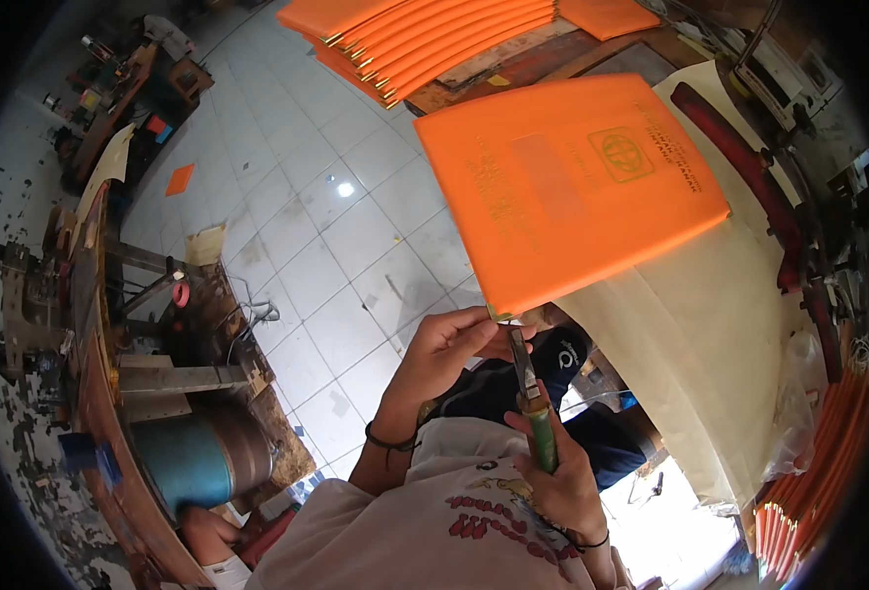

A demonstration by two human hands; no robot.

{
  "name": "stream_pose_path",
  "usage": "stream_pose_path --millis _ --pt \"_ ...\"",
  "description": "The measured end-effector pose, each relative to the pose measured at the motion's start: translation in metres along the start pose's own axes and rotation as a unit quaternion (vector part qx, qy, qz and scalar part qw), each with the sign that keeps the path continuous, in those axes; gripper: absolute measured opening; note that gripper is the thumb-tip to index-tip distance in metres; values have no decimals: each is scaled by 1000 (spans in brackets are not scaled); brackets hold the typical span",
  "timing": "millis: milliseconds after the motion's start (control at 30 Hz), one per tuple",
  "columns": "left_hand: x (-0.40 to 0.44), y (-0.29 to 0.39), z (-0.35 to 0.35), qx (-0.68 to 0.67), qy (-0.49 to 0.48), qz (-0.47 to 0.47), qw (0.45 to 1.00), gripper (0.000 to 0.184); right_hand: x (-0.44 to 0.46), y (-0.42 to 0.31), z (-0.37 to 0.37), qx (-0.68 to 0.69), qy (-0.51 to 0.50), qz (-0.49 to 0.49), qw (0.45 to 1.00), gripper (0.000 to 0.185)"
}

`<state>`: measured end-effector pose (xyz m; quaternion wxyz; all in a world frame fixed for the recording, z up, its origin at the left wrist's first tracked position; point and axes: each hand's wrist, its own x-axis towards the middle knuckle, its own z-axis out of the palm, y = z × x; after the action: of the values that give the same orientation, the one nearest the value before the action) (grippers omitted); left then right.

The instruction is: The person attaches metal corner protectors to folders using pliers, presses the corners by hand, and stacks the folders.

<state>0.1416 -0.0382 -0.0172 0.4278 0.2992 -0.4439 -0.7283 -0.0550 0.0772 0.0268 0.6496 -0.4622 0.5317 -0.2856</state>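
Observation:
An orange folder with printed lettering and an emblem lies over the edge of the pale sheet on the right. At its lower left corner, my left hand has its fingers drawn together; whatever is between them is too small to make out. My right hand is wrapped round a green-handled tool. The tool's metal end points up at the same folder corner, close to my left fingertips.
Stacked orange folders lie at the top, with more folders at the lower right. Pale sheeting covers the right side. A wooden bench and a blue drum stand left. Another person's arm shows at lower left.

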Motion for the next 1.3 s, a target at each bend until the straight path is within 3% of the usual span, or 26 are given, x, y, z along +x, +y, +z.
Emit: stream_pose_path --millis 600,700,800,933,1133,1233,1300 --pt "2 -4 -7 -21 -6 -8 1000 32 6 -26 3 -3 13 27 1000 82" --pt "3 -8 -8 -38 -10 -2 999 31 8 -11 -1 -61 -5 12 998 84" --pt "3 -7 -7 -61 -15 -9 998 31 7 -35 6 28 21 119 992 87" --pt "5 -10 -10 -74 -18 -20 997 30 8 -6 0 9 15 39 999 88" --pt "7 -6 -16 -67 -31 -46 996 31 11 -6 4 -37 26 -4 999 79" --pt "5 -5 -20 -58 -11 -78 995 28 8 -22 6 -25 35 81 996 72" --pt "6 -4 -18 -30 2 -51 998 26 8 -31 8 -7 42 130 991 68"
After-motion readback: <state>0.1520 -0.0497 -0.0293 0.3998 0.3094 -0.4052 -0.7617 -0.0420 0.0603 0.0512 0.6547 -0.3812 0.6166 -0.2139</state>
